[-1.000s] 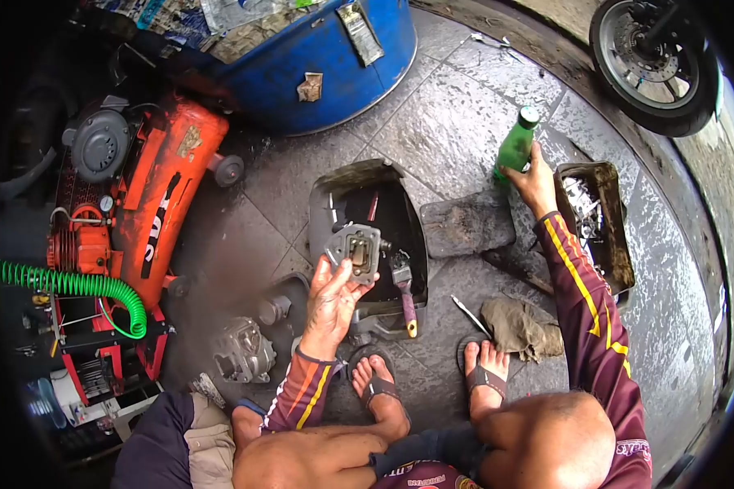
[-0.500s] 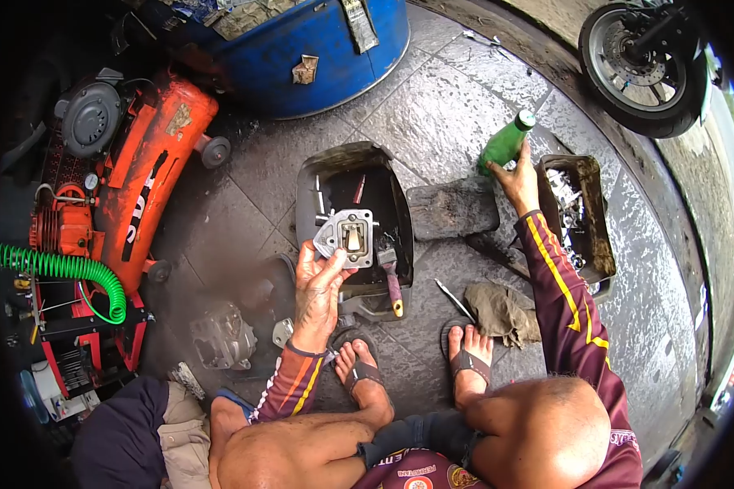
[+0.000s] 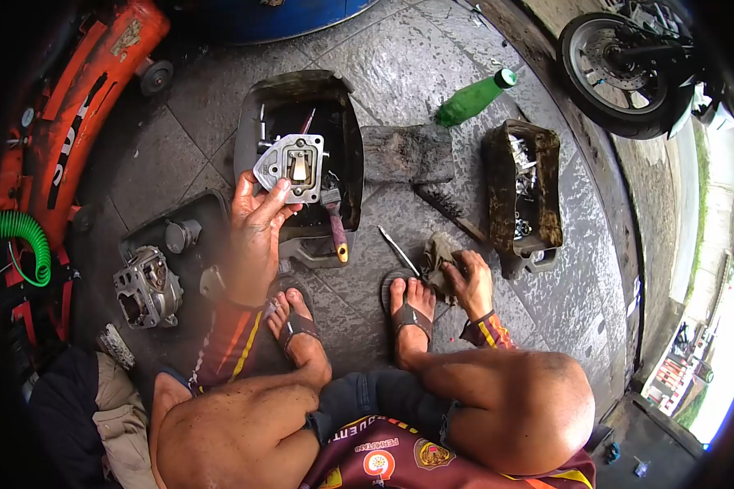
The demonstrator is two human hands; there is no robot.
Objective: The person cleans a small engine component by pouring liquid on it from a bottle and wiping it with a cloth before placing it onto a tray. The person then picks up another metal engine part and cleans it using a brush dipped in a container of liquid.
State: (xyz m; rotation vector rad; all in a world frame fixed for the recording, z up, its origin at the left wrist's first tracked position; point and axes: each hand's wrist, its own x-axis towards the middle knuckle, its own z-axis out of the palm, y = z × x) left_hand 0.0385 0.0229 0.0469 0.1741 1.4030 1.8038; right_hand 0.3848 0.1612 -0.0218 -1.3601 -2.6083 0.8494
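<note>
My left hand (image 3: 259, 220) is closed on the lower edge of a metal engine cover (image 3: 292, 169), a pale casting with bolt holes and a squarish recess around a light insert. It is held above a black, cut-open plastic tub (image 3: 352, 183). In that tub are a paintbrush (image 3: 335, 226) with a dark red handle, its yellow end over the rim, and a thin red-tipped tool (image 3: 308, 121). Beside my right foot, my right hand (image 3: 470, 284) grips a crumpled grey-brown rag (image 3: 437, 259). A white pen-like stick (image 3: 398, 248) lies just left of the rag.
A green bottle (image 3: 475, 99) is past a dark wooden block (image 3: 408, 153). A wire brush (image 3: 448, 213) lies near a container of small metal parts (image 3: 497, 187). An engine casting (image 3: 148, 289) sits left. An orange compressor (image 3: 81, 90) and motorcycle wheel (image 3: 620, 73) flank the floor.
My right hand has let go of the green bottle, come back toward me and taken hold of the rag. The left hand still holds the engine cover. The view has shifted.
</note>
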